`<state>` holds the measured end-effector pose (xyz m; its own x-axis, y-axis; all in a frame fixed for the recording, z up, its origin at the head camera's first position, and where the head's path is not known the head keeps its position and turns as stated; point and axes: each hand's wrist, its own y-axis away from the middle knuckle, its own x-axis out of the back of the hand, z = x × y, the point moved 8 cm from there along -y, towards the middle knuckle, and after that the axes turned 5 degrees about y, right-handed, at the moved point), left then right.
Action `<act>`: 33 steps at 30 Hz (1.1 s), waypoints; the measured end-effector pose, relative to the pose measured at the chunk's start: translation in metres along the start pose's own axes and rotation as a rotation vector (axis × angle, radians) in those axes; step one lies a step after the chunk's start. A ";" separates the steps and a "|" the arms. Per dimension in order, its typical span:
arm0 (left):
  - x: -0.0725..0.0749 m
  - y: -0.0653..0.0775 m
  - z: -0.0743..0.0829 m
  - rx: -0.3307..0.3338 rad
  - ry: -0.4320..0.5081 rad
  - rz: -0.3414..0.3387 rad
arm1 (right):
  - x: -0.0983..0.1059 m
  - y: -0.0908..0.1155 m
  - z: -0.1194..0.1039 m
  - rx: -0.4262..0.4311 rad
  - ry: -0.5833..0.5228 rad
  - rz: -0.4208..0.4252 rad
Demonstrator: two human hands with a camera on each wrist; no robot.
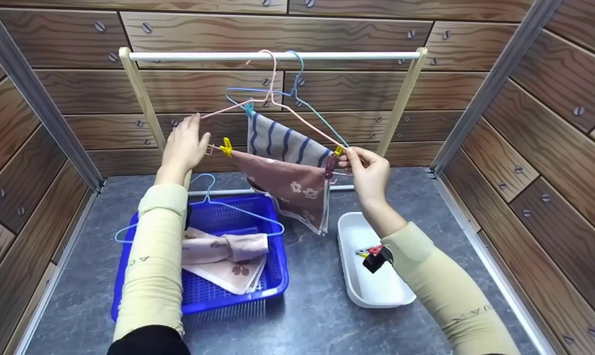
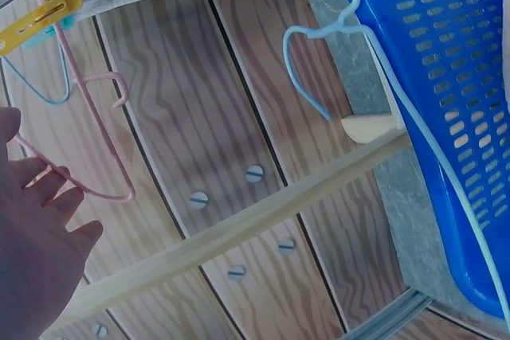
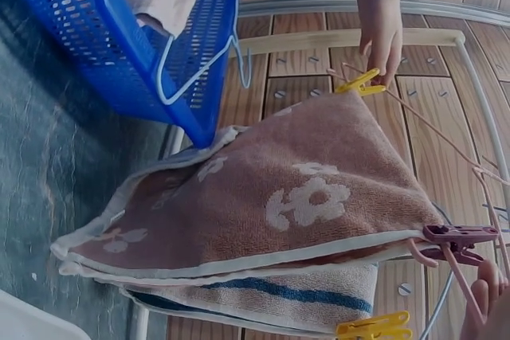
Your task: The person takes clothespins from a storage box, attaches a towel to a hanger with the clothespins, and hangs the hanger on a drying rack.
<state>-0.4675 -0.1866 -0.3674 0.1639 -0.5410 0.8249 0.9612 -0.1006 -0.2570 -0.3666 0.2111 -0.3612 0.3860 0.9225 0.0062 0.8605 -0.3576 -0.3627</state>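
A pink hanger (image 1: 307, 121) hooks over the white rail, carrying a brown flowered towel (image 1: 287, 182). A yellow clothespin (image 1: 226, 147) grips the towel's left corner and a dark purple clothespin (image 3: 460, 234) its right. My right hand (image 1: 371, 175) pinches the hanger's right end between thumb and fingers. At the other end, my left hand (image 1: 183, 148) has its fingers extended beside the wire; in the left wrist view the fingertips overlap it. Behind hangs a blue hanger (image 1: 322, 117) with a blue-striped towel (image 1: 282, 140), held by a teal clothespin (image 1: 248, 107) and another yellow clothespin (image 3: 374, 326).
A blue basket (image 1: 277, 291) at left holds a pale pink towel (image 1: 238, 266), with a light blue hanger (image 1: 243, 209) lying across it. At right stands a white tray (image 1: 349, 276) containing a few clothespins (image 1: 368, 250). The rack's white rail (image 1: 351, 55) spans wooden posts (image 1: 403, 101).
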 end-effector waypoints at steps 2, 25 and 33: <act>0.001 0.001 0.000 -0.002 -0.002 -0.009 | -0.002 0.001 0.003 -0.023 -0.031 -0.012; -0.018 0.038 -0.026 0.002 0.036 -0.043 | -0.006 -0.016 0.038 -0.099 -0.074 -0.086; -0.027 0.059 -0.042 0.012 0.076 -0.060 | 0.009 -0.021 0.032 0.033 0.240 -0.060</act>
<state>-0.4246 -0.2126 -0.4262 0.0896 -0.5959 0.7980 0.9713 -0.1249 -0.2023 -0.3920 0.2315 -0.3837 0.4061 0.8795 0.2482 0.8744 -0.2950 -0.3852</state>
